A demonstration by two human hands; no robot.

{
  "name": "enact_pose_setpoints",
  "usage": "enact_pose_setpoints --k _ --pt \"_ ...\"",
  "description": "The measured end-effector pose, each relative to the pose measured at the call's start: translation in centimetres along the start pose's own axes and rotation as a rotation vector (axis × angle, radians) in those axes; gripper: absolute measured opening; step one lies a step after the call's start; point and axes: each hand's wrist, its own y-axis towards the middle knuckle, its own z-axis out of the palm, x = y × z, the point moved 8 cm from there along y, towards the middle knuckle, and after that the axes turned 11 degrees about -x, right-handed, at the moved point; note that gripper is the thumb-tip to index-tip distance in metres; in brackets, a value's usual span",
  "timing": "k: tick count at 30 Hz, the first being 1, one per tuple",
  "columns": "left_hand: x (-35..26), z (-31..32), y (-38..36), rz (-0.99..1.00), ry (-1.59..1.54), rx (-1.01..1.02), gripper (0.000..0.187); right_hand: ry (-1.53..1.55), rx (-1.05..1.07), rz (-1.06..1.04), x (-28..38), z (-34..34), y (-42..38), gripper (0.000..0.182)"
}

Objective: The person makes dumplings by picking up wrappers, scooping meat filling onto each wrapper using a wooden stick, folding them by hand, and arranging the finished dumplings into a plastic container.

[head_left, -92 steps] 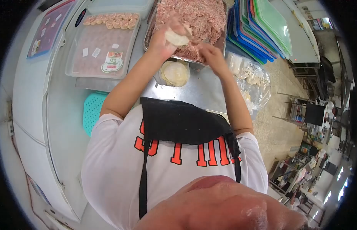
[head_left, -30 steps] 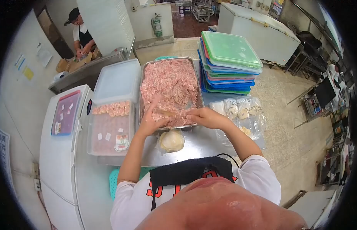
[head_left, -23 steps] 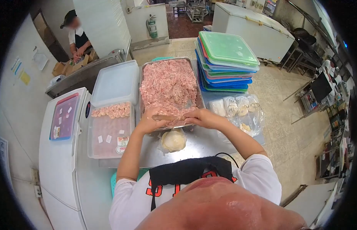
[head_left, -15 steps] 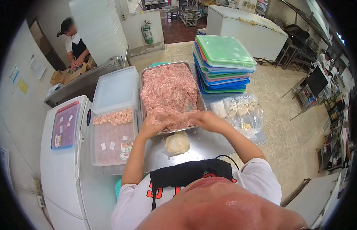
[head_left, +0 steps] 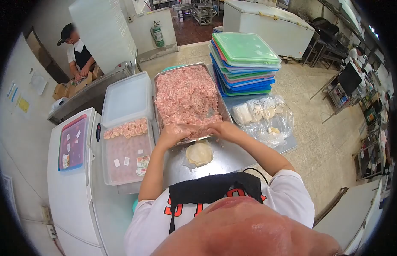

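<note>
A deep metal tray (head_left: pixel 155 96) holds a mass of pink ground meat (head_left: pixel 187 91), with a hollow toward its lower right. At the tray's near edge, my left hand (head_left: pixel 175 132) is in the meat, its fingers bent inward. My right hand (head_left: pixel 222 129) is beside it, fingers pointing left at the meat. What either hand holds, if anything, is too small to make out. Just below the tray, a stack of round pale wrappers (head_left: pixel 199 154) lies on the metal table (head_left: pixel 224 158).
On the left, a clear tray (head_left: pixel 126 170) holds a row of meat-filled pieces, near an empty plastic tray (head_left: pixel 126 100). Stacked coloured lids (head_left: pixel 245 49) stand at the back right, above bagged wrappers (head_left: pixel 266 113). A white freezer (head_left: pixel 70 192) is at left; a person (head_left: pixel 81 57) works beyond.
My hands have come closer together at the tray's near edge. The camera view has shifted slightly.
</note>
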Motion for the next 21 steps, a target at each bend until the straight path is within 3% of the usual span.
enact_pose_setpoints --k 1,3,5,7,9,10,11,13,14,15,17,19,21 --pt "0.9 0.3 -0.1 0.001 -0.001 -0.007 0.05 -0.087 0.153 0.099 -2.5 1.0 -0.4 0.03" --pt "1.2 -0.5 -0.7 0.159 -0.125 -0.17 0.06 -0.037 0.145 0.124 -4.7 -0.3 -1.4 0.03" --pt "-0.4 -1.1 -1.2 0.074 -0.217 -0.095 0.066 0.009 0.155 0.143 -5.0 -1.5 -1.8 0.03" --pt "-2.1 -0.9 -1.7 -0.031 -0.322 -0.023 0.073 0.389 -0.037 0.2 -3.5 -5.1 -2.2 0.029" --pt "-5.9 -1.4 -1.7 0.401 -0.08 -0.11 0.065 0.448 0.0 0.132 -1.4 -4.9 -2.1 0.03" --pt "-5.9 -0.7 -1.6 0.39 -0.115 -0.065 0.053 0.506 0.017 0.075 -0.3 -4.6 -2.0 0.032" --pt "-5.4 -0.6 -1.3 0.367 -0.118 -0.082 0.053 0.512 0.041 0.063 0.1 -4.1 -1.9 0.032" --pt "-3.8 1.2 -0.9 0.234 -0.049 0.08 0.046 0.577 0.187 0.115 0.0 -2.3 -2.1 0.032" --pt "-3.7 1.1 -0.9 0.25 0.079 -0.02 0.044 0.536 0.078 -0.024 -1.1 -2.5 -1.4 0.03" --pt "-2.6 1.7 -0.9 0.23 0.072 -0.043 0.044 0.535 0.102 -0.044 0.1 -4.1 -1.3 0.03" --pt "-0.9 1.9 -0.4 0.161 -0.164 -0.167 0.043 0.068 -0.096 -0.005 0.7 -8.8 -1.0 0.027" --pt "-0.2 2.5 -0.2 0.055 -0.222 -0.097 0.046 0.074 -0.047 -0.051 1.2 -8.0 -1.2 0.026" --pt "-3.1 1.7 -0.7 0.177 -0.043 -0.15 0.047 0.078 0.001 -0.09 0.7 -7.3 -1.2 0.026"
